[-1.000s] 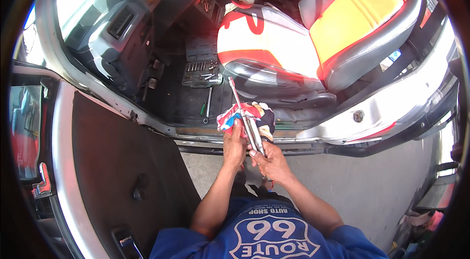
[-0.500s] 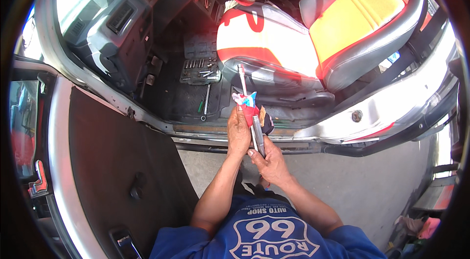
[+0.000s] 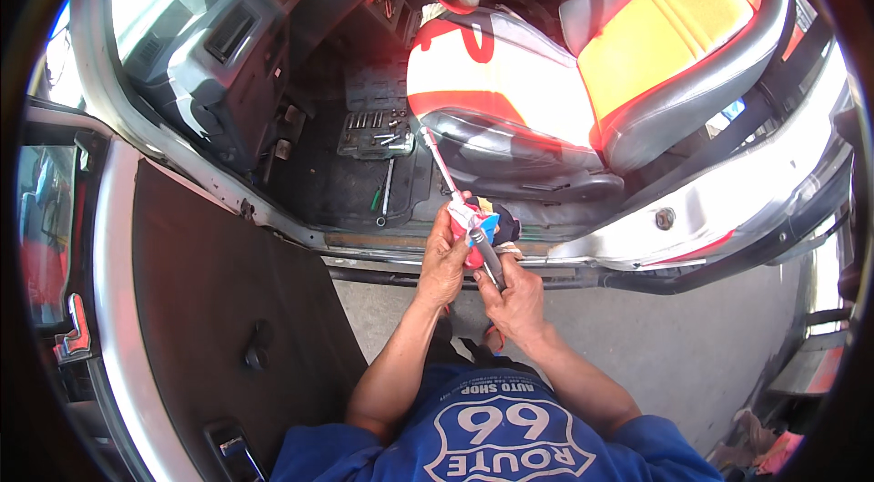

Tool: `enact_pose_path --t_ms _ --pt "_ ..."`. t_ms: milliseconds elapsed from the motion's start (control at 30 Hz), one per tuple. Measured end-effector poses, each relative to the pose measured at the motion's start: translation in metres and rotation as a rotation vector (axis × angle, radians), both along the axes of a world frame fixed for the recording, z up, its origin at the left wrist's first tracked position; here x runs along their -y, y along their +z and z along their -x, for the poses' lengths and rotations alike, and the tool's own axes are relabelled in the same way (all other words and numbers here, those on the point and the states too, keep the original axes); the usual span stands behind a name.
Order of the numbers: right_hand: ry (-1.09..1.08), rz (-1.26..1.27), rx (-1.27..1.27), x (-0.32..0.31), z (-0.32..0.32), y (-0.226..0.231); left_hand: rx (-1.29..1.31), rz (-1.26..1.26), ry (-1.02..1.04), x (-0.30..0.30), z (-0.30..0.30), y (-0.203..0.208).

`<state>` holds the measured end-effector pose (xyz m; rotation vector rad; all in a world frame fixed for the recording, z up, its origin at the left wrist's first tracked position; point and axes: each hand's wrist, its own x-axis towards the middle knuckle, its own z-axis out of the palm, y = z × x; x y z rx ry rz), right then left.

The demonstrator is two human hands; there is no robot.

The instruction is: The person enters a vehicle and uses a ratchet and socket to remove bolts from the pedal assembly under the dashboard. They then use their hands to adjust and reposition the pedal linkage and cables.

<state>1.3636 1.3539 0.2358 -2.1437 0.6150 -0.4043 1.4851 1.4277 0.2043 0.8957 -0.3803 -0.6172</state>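
Note:
In front of the car's door sill, my left hand (image 3: pixel 443 268) is closed around a crumpled red, white and blue rag (image 3: pixel 462 216). A long thin metal rod (image 3: pixel 439 159) sticks out of the rag, its tip slanting up and left toward the seat. My right hand (image 3: pixel 516 307) grips the lower end of a grey cylindrical tool handle (image 3: pixel 490 258), whose upper end meets the rag. Whether rod and handle are one tool is hidden by the cloth. Dark cloth (image 3: pixel 506 223) lies just beyond my hands.
An open socket set case (image 3: pixel 375 147) rests on the car floor, with a long wrench (image 3: pixel 388 188) and a green-handled tool (image 3: pixel 376 201) near it. The red, white and yellow seat (image 3: pixel 510 72) stands beyond the sill. At left is the open door (image 3: pixel 228 327).
The rod's tip has swung left and lower. My left hand and the rag have shifted slightly down the tool, and my right hand has moved a little right.

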Motion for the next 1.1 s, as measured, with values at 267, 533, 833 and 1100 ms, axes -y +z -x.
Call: enact_pose_path --t_ms 267,533,833,1100 --pt "0.145 -0.001 -0.088 -0.007 0.019 -0.007 0.058 -0.552 0.478 0.001 -0.034 -0.027" --pt "0.184 -0.076 0.0 -0.012 0.018 -0.006 -0.055 -0.227 0.371 0.01 -0.036 0.004" --pt "0.282 -0.137 -0.056 0.0 0.025 -0.002 -0.105 -0.202 0.526 0.0 -0.063 0.005" --pt "0.287 -0.434 -0.012 -0.012 0.031 0.01 -0.351 0.018 0.472 -0.017 -0.081 0.005"
